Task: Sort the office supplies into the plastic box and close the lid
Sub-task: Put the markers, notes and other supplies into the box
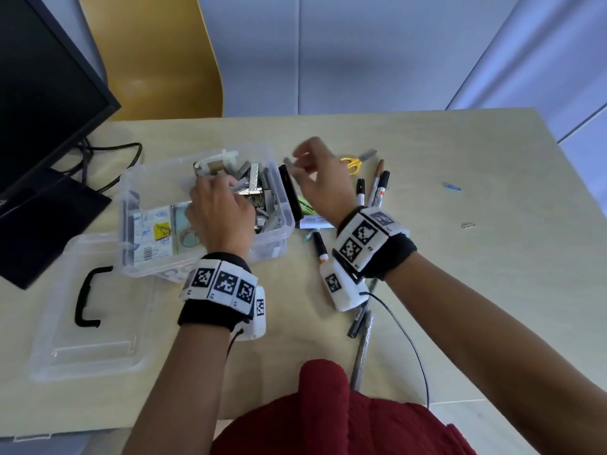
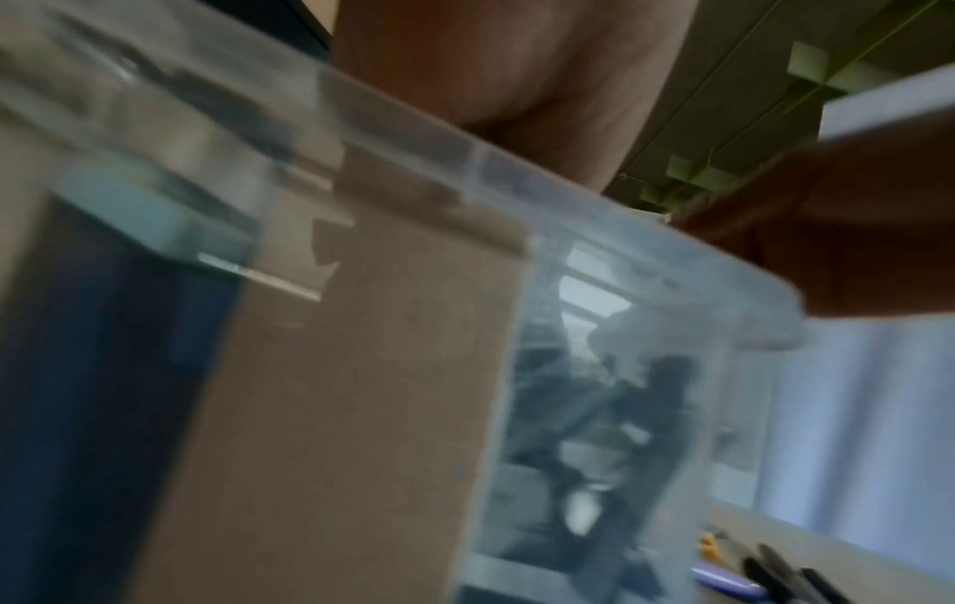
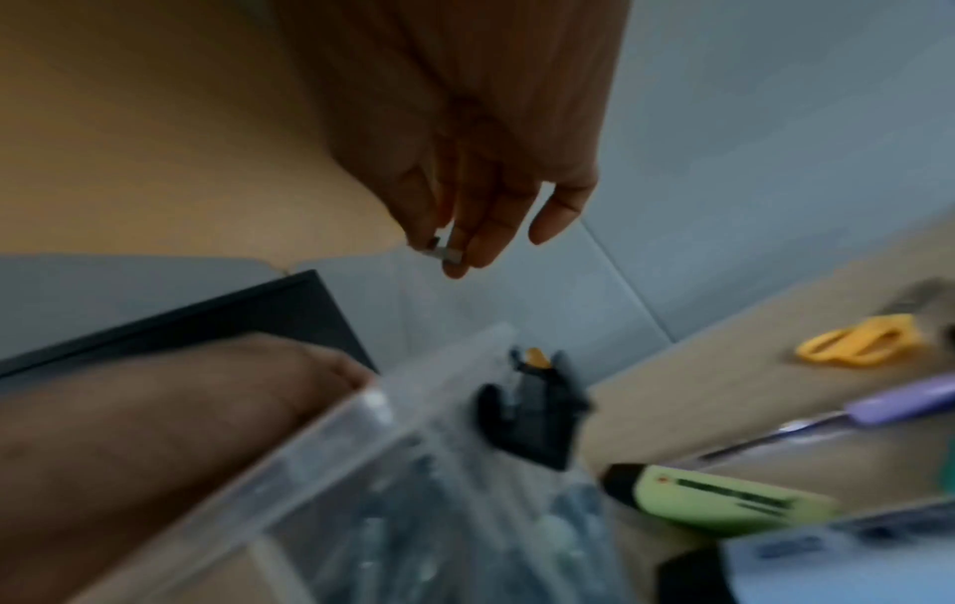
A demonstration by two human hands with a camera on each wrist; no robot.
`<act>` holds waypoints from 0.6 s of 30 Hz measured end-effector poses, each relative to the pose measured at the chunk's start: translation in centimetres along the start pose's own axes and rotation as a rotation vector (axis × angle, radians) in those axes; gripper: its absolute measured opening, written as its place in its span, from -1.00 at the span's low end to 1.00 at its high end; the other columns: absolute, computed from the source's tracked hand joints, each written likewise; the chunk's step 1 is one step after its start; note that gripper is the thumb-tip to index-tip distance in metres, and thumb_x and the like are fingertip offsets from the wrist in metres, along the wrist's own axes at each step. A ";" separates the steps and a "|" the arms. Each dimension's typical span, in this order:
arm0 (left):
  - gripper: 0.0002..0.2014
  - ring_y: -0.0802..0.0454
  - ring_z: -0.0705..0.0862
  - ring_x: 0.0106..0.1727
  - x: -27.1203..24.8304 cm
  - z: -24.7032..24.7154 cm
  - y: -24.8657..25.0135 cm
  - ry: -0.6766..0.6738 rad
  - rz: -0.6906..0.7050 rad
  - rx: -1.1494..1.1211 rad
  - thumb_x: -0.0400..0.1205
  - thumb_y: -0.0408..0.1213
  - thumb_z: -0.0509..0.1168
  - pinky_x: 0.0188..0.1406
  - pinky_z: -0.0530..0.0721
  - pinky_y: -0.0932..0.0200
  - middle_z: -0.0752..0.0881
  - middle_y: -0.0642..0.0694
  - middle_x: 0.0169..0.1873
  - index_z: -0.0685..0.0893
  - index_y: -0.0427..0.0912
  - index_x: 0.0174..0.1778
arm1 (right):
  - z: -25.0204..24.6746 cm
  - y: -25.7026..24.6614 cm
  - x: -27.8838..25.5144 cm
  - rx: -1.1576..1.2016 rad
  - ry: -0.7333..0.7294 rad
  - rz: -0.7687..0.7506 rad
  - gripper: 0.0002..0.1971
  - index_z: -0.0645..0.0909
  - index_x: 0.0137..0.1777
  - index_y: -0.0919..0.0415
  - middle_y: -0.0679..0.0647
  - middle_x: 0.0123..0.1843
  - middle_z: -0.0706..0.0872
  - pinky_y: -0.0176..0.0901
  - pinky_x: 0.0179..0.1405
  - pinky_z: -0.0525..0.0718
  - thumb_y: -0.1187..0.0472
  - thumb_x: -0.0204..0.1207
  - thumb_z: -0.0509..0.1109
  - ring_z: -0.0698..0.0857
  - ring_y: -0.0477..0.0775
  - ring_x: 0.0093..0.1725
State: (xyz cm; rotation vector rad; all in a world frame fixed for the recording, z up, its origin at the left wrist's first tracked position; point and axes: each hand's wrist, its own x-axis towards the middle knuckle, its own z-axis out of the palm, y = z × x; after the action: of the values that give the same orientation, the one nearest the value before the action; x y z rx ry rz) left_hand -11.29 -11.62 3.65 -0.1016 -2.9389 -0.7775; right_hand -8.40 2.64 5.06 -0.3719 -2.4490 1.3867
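The clear plastic box (image 1: 126, 198) stands open at the table's left-middle, packed with staple strips (image 1: 254, 182), a white dispenser (image 1: 216, 162) and printed packets (image 1: 154, 231). My left hand (image 1: 220, 208) reaches down into it, with the fingers hidden among the staples; the left wrist view shows only my palm (image 2: 516, 81) above the box wall (image 2: 646, 286). My right hand (image 1: 297, 162) hovers just right of the box's far corner. It pinches a small grey staple piece (image 3: 439, 250) between thumb and fingertips. The clear lid (image 1: 88, 339) with its black handle lies flat in front of the box, to the left.
A black stapler (image 1: 289, 188), a green highlighter (image 1: 305, 205) and a white card (image 1: 315, 221) lie against the box's right side. Yellow scissors (image 1: 353, 162), markers (image 1: 377, 188), pens (image 1: 361, 349) and two paper clips (image 1: 452, 187) lie further right. A monitor (image 1: 42, 110) stands at the left.
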 end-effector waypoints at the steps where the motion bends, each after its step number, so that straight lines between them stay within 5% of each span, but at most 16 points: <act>1: -0.72 -0.17 0.41 0.34 0.2 -0.3 -0.6 -0.018 -0.010 0.051 0.60 -0.42 0.12 0.26 0.33 -0.05 0.50 -0.21 0.24 0.61 -0.19 0.18 | 0.6 -1.1 -0.2 0.012 -0.043 -0.044 -0.82 0.55 0.10 0.33 0.06 -0.17 0.70 -0.51 -0.23 0.47 0.32 0.53 0.34 0.62 -0.05 -0.22; 5: -0.69 -0.18 0.34 0.38 0.4 -0.3 -1.7 -0.097 0.008 0.135 0.61 -0.42 0.10 0.33 0.26 -0.09 0.53 -0.18 0.26 0.64 -0.15 0.19 | 3.0 -2.0 -0.8 -0.080 -0.215 -0.152 -0.78 0.64 0.12 0.30 0.10 -0.07 0.79 -0.35 0.00 0.50 0.35 0.47 0.37 0.71 0.03 -0.05; 7: -0.69 -0.18 0.33 0.38 0.4 -0.2 -1.7 -0.103 0.022 0.131 0.62 -0.42 0.10 0.31 0.26 -0.07 0.57 -0.17 0.25 0.65 -0.14 0.18 | 3.2 -1.3 -0.4 -0.030 -0.168 -0.138 -0.81 0.67 0.07 0.33 0.13 -0.07 0.79 -0.61 -0.12 0.46 0.39 0.47 0.36 0.67 -0.05 -0.10; 9: -0.70 -0.17 0.34 0.36 0.5 -0.2 -1.7 -0.092 0.034 0.130 0.62 -0.41 0.10 0.29 0.27 -0.07 0.58 -0.17 0.23 0.65 -0.14 0.17 | 2.7 0.1 0.7 0.026 -0.027 -0.028 -0.84 0.68 0.01 0.34 0.15 -0.11 0.77 -0.65 -0.26 0.43 0.40 0.48 0.32 0.63 -0.07 -0.15; 12: -0.72 -0.18 0.35 0.34 0.4 0.0 -1.8 -0.088 0.058 0.155 0.61 -0.41 0.13 0.28 0.28 -0.09 0.60 -0.17 0.18 0.64 -0.14 0.16 | 1.9 3.3 2.6 -0.060 0.050 0.189 -0.79 0.69 0.00 0.34 0.20 -0.04 0.77 -0.45 -0.27 0.49 0.44 0.49 0.25 0.65 0.06 -0.11; 18: -0.75 -0.16 0.39 0.29 0.4 0.2 -2.0 -0.063 0.090 0.154 0.61 -0.41 0.12 0.19 0.35 -0.05 0.63 -0.17 0.09 0.64 -0.18 0.11 | 3.5 7.1 2.5 -0.496 -0.342 0.246 -0.69 0.60 0.19 0.35 0.27 0.22 0.66 -0.05 0.18 0.52 0.41 0.46 0.22 0.60 0.26 0.24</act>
State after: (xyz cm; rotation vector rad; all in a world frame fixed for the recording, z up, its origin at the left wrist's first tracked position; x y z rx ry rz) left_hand -11.87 -13.20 2.54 -0.2483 -3.0160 -0.5441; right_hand -11.51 4.34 -2.47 -0.6056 -3.1208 0.9660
